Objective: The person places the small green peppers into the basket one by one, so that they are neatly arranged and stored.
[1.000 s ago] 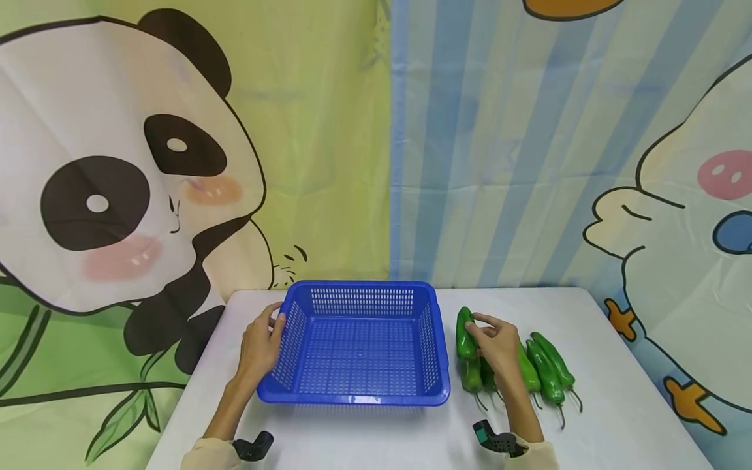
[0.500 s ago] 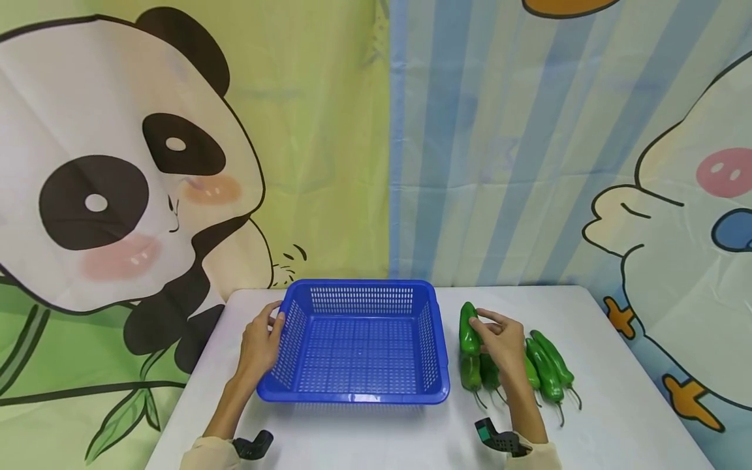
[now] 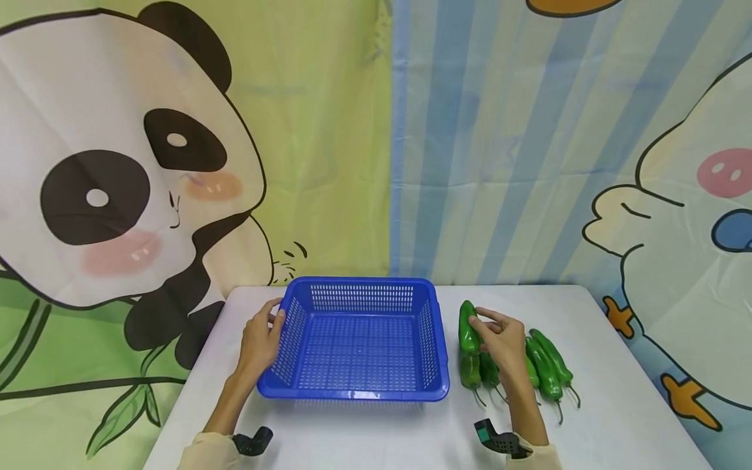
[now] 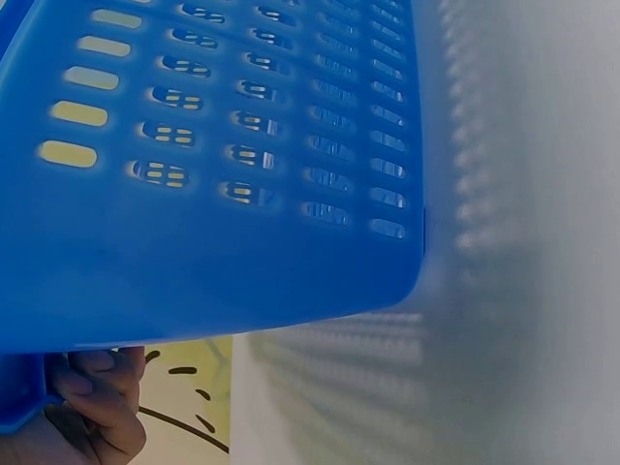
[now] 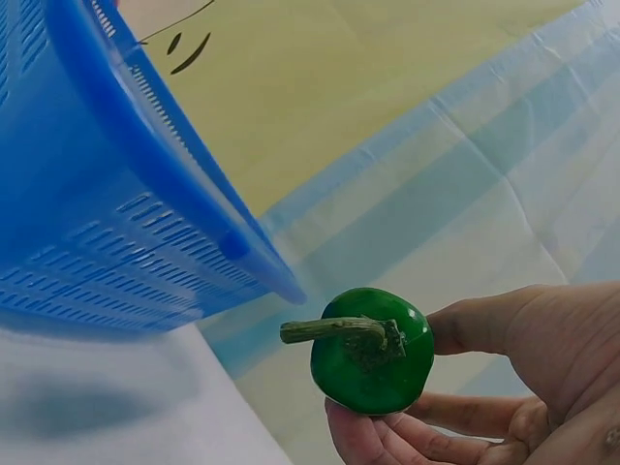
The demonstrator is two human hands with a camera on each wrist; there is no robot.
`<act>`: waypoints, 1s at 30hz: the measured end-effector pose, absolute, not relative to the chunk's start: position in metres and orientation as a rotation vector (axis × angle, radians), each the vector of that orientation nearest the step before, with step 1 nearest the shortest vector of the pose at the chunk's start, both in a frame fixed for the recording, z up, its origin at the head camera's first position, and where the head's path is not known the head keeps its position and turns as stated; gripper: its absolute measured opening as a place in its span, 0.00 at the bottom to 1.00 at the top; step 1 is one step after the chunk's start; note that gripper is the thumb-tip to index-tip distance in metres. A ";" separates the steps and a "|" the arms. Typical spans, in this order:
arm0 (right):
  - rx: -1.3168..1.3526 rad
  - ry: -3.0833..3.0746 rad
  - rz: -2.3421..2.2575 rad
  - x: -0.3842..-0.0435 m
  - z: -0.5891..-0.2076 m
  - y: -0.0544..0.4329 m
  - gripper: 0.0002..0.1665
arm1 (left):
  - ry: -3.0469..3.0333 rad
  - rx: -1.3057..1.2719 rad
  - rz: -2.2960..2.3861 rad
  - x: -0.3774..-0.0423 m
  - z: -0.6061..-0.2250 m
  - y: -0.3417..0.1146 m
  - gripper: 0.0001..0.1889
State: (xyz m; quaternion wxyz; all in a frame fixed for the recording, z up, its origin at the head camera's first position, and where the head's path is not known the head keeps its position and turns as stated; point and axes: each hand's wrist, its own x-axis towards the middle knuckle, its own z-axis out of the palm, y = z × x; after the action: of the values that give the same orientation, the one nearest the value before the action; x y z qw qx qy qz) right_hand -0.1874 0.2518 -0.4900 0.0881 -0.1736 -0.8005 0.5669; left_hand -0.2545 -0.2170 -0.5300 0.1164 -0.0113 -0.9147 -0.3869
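A blue plastic basket (image 3: 360,352) with slotted walls stands on the white table, nothing inside it. My left hand (image 3: 258,339) grips its left rim; in the left wrist view curled fingers (image 4: 114,412) show under the rim beside the basket's wall (image 4: 242,266). To the basket's right, my right hand (image 3: 504,343) pinches a green pepper (image 3: 468,329) between thumb and fingers. The right wrist view shows this pepper (image 5: 373,373) stem end first, apart from the basket's wall (image 5: 87,174). In the head view the held pepper overlaps another green pepper (image 3: 470,373) below it.
Several more green peppers (image 3: 546,375) lie right of my right hand and partly behind it, stems toward me. The white table (image 3: 623,378) ends at a printed curtain (image 3: 329,163) with cartoon animals. Black wrist cameras (image 3: 499,440) sit at both sleeves.
My right hand has shifted slightly to the right and away from me with the pepper during the first half second, then stayed nearly still. Left hand and basket have kept their place.
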 end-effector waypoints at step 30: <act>-0.545 -2.360 1.741 -0.184 -0.481 0.241 0.26 | -2.664 -0.049 -1.180 -0.255 -0.532 -0.219 0.24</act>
State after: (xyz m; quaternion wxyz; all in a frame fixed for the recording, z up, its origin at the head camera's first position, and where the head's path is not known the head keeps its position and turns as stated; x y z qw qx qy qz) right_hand -0.1838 0.2412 -0.4808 0.0795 -0.1822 -0.7887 0.5818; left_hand -0.2548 -0.2191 -0.5316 0.1134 -0.0166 -0.9084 -0.4021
